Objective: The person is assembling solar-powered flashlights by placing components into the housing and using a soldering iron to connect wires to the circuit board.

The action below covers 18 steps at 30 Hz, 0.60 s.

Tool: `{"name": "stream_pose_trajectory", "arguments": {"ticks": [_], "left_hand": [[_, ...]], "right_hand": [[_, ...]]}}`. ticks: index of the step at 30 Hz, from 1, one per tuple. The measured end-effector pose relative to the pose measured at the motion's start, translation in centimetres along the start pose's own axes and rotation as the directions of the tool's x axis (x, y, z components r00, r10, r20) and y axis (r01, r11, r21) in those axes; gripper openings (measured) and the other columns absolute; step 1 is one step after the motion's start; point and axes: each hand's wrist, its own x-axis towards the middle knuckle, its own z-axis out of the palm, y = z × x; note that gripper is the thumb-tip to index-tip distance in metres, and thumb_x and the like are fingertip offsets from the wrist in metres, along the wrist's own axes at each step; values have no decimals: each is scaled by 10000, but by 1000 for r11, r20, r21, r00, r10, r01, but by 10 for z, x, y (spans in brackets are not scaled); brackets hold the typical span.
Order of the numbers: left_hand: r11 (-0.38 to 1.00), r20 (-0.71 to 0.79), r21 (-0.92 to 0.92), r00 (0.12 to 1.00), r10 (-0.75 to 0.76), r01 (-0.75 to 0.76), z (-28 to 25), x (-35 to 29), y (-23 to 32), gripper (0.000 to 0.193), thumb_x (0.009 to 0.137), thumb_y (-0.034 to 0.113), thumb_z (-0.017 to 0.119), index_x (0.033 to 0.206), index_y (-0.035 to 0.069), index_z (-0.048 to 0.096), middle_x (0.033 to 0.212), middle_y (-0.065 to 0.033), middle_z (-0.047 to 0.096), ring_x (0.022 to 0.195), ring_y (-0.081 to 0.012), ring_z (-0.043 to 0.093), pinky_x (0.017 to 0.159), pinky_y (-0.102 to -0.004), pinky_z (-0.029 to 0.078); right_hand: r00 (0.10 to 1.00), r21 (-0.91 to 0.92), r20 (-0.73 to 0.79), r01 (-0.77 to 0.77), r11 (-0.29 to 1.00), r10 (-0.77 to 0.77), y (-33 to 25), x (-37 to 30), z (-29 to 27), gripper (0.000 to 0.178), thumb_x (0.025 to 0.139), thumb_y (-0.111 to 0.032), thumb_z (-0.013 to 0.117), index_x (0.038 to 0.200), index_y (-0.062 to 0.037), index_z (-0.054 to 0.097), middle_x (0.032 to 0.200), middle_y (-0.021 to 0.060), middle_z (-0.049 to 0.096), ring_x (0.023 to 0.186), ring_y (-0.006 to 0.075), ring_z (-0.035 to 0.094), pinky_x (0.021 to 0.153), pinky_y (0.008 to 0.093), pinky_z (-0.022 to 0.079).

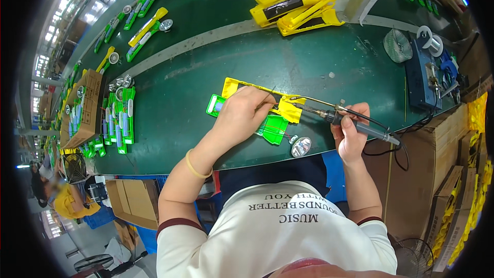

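Observation:
My right hand [351,133] is wrapped round a soldering iron [378,134] with a thin solder-feed tube along it. Its tip points left to the end of a yellow plastic casing [291,111]. My left hand [242,113] lies over that casing with thumb and fingers pinched together; what they grip is hidden. A thin dark wire stands up by the fingertips. Under and in front of the yellow casing is a green casing half [272,127] with a blue cell at its left end. Thin wires lead from there to a round silver lamp reflector [301,146] near the table edge.
Yellow casings [288,5] are piled at the back of the green table [180,98]. Several green casing assemblies [119,121] lie at left beside a cardboard box [85,108]. A blue soldering station [424,80] and solder spool [429,41] stand at right, with a black cable [406,157] hanging there.

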Motion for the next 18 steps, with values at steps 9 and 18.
{"name": "stream_pose_trajectory", "arguments": {"ticks": [9,18], "left_hand": [[971,97,202,990,107,-125,-4,2,9,81,728,59,611,803,28,614,755,-103,571,751,-274,558,678,-356,460],[956,171,271,983,62,-108,-4,10,16,52,700,27,589,751,19,594,706,-116,533,712,-282,539,657,-377,447]], "right_hand": [[985,-187,125,-94,978,119,2,2,3,254,798,-45,599,873,-49,356,775,46,513,641,56,463,576,206,403],[974,-412,189,-36,910,124,10,7,-4,263,824,-115,606,866,-64,351,702,42,496,536,65,450,478,196,374]]}}
